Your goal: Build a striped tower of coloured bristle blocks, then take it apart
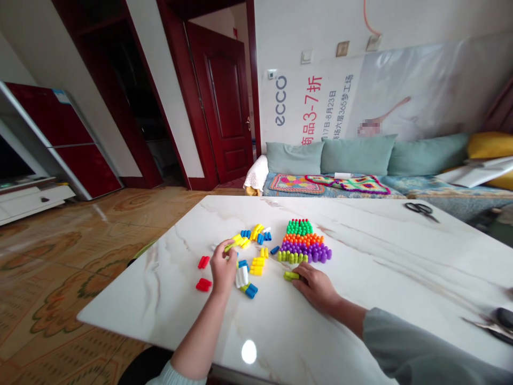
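Note:
My left hand (223, 267) is closed on a yellow-green piece (228, 247) at the left of the loose pieces. Around it lie yellow pieces (257, 266), white pieces (242, 277), blue pieces (251, 291) and red pieces (204, 284). My right hand (315, 284) grips yellow-green pieces (291, 276) at the table surface, fingertips pinched on their right end. Just beyond it, a row of yellow-green pieces (292, 258) stands in front of rows of purple pieces (316, 251), orange pieces (303, 239), green pieces (299, 228) and red pieces at the back.
The white marble-patterned table (168, 299) spans the foreground. Black scissors (420, 208) lie at its far right corner, and another dark-handled tool (495, 325) rests near the right edge. Behind the table is a sofa with green cushions (356, 155).

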Demonstrator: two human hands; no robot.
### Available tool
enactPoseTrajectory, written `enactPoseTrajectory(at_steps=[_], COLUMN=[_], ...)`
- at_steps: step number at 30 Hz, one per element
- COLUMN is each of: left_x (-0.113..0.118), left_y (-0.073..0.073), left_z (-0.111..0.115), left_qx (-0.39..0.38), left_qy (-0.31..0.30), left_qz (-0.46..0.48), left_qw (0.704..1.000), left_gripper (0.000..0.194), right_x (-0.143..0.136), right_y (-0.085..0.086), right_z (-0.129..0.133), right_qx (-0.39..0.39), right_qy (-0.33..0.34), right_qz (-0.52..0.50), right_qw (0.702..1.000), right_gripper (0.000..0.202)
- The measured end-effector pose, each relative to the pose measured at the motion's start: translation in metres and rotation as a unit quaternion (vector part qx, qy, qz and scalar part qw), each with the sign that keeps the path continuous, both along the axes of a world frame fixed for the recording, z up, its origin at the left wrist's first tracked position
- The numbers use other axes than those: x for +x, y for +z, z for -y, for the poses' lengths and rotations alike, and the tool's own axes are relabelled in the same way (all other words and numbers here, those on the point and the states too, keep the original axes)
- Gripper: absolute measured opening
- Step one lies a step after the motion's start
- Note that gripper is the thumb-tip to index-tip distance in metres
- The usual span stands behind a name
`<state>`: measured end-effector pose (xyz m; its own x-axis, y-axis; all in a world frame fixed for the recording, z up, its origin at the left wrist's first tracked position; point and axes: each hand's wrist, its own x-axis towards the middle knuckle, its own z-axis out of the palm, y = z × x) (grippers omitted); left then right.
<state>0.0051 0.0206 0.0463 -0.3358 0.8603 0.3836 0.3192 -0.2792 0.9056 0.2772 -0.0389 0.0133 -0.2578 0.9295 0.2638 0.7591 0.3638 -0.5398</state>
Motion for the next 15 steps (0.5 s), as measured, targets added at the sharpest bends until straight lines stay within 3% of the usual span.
enactPoseTrajectory(at_steps=[2,4,6,7,10,12,15], left_x=[0.029,0.055,0.074,0.081,0.089,0.088,0.087], left_y=[0.004,0.001,-0.007,-0.013,-0.027,-0.031,-0.030], left_z=[0.006,0.014,0.022,0.026,0.034,0.036,0.039], left_qx=[-0.086,-0.161,-0.196,-0.204,-0.230,-0.239,-0.226], left_qy=[-0.117,-0.249,-0.338,-0.367,-0.422,-0.442,-0.441], left_qz=[0.202,0.345,0.406,0.412,0.356,0.307,0.266], left_qw=[0.969,0.891,0.826,0.809,0.801,0.808,0.827], left_gripper=[0.032,0.042,0.046,0.045,0.042,0.041,0.038], right_x=[-0.001,-0.003,-0.006,-0.008,-0.013,-0.014,-0.014], right_y=[0.002,0.007,0.015,0.019,0.029,0.034,0.035], right_z=[-0.002,-0.004,-0.004,-0.004,-0.001,0.002,0.004], right_qx=[-0.004,-0.026,-0.088,-0.129,-0.237,-0.279,-0.321], right_qy=[-0.015,-0.041,-0.065,-0.069,-0.049,-0.027,-0.028], right_qz=[-0.022,-0.073,-0.176,-0.246,-0.451,-0.529,-0.554], right_qw=[1.000,0.996,0.978,0.958,0.859,0.801,0.767], right_gripper=[0.020,0.020,0.021,0.021,0.019,0.024,0.033])
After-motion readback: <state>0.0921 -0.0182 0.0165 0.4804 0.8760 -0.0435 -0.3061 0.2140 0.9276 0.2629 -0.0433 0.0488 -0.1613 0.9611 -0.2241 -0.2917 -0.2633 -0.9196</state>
